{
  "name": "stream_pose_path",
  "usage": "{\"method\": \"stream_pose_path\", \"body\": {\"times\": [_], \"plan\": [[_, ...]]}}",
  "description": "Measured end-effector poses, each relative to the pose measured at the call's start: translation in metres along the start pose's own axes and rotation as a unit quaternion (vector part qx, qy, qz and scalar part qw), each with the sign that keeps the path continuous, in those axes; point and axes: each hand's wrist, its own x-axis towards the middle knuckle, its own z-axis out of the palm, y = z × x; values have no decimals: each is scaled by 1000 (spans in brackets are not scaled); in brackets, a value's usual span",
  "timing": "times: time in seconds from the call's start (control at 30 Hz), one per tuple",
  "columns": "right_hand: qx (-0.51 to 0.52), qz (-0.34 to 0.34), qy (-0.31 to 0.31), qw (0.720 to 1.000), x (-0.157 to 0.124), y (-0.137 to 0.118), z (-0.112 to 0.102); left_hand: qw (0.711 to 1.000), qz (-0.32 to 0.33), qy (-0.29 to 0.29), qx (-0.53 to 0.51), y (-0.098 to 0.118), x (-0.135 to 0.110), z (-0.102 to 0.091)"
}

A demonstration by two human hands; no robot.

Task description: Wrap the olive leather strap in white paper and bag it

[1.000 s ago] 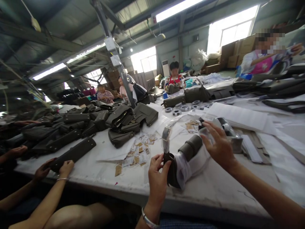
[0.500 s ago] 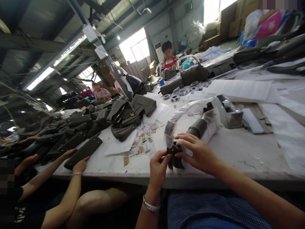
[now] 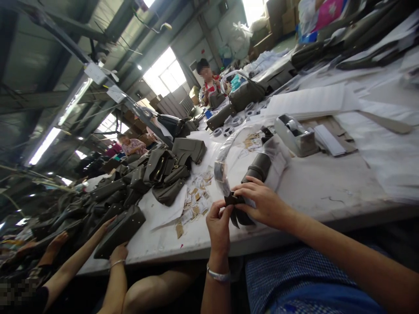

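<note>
Pinching dark strap [image 3: 231,200] with left hand [image 3: 220,226] and right hand [image 3: 260,201], close together. Note dark bag [image 3: 258,167] on table [image 3: 310,187] just beyond grip. Probably light, soft, bendy at strap, slippery at plastic-wrapped handle [image 3: 221,169] just above grip; best held by bare strap end.

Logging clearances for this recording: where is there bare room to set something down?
Bare table lies between the right hand and the tape dispenser, extending right to a loose thread. A smaller bare patch sits between the left hand and the tags. Bags crowd the table's left side.
</note>
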Motion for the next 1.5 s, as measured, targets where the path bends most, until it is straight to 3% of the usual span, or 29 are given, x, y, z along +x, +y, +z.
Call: {"method": "stream_pose_path", "body": {"times": [0.5,0.8,1.13,1.5], "plan": [[-23,-2,17,1000,-3,0,3,998,2,-39,44,2,4,-11],[-61,17,28,998,-1,-3,4,998,13,-34,46,0,7,-7],[-51,37,26,998,0,-4,6,992,9,-123,36,14,24,-22],[-52,60,62,995,-3,-3,10,993,-16,-112,17,7,25,-12]]}}
